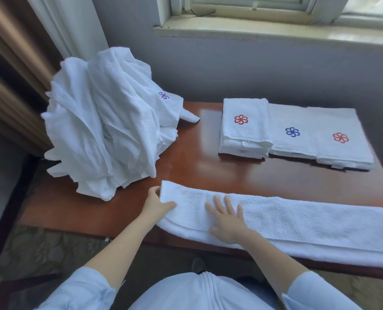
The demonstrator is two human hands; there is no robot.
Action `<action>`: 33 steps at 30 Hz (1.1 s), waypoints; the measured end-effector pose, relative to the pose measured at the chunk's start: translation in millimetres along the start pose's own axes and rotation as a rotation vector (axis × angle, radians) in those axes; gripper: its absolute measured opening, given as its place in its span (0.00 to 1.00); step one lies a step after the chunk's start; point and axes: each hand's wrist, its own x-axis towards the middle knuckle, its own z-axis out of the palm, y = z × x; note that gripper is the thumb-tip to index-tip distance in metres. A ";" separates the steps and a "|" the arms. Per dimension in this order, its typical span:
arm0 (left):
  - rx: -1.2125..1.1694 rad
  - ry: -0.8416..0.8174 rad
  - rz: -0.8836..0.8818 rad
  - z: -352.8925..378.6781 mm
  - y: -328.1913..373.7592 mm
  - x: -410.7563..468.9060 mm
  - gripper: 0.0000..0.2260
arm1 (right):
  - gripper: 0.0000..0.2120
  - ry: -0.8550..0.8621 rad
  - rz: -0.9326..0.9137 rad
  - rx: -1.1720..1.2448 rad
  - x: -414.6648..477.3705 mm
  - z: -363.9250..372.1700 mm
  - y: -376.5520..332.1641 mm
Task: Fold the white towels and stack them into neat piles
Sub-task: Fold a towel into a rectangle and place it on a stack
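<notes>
Wearing a pale blue shirt, lower middle of the frame, with a stitched placket down the front. The sleeves end near my elbows, so my forearms are bare.

Counts on one table
Three folded piles at upper right: left pile, middle pile, right pile; one long towel along the bottom; one heap at left; two hands, left hand, right hand; four emblems: two red, one blue, one purple.

On the table, a towel heap sits far left, folded stacks far right, a long towel near.
</notes>
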 end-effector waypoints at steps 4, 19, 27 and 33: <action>-0.166 -0.087 0.025 10.1 28.2 -16.1 0.29 | 0.25 -0.025 0.025 0.365 -6.4 -31.7 -5.9; -0.185 -0.571 0.171 156.8 120.3 -86.6 0.24 | 0.09 0.238 0.190 1.398 -82.7 -73.7 91.0; 0.477 -0.165 0.502 195.2 101.7 -88.1 0.19 | 0.05 0.417 0.376 1.219 -99.8 -54.4 150.2; 1.103 -0.171 0.608 216.4 70.5 -82.0 0.29 | 0.25 0.466 0.374 0.942 -101.4 -38.7 170.9</action>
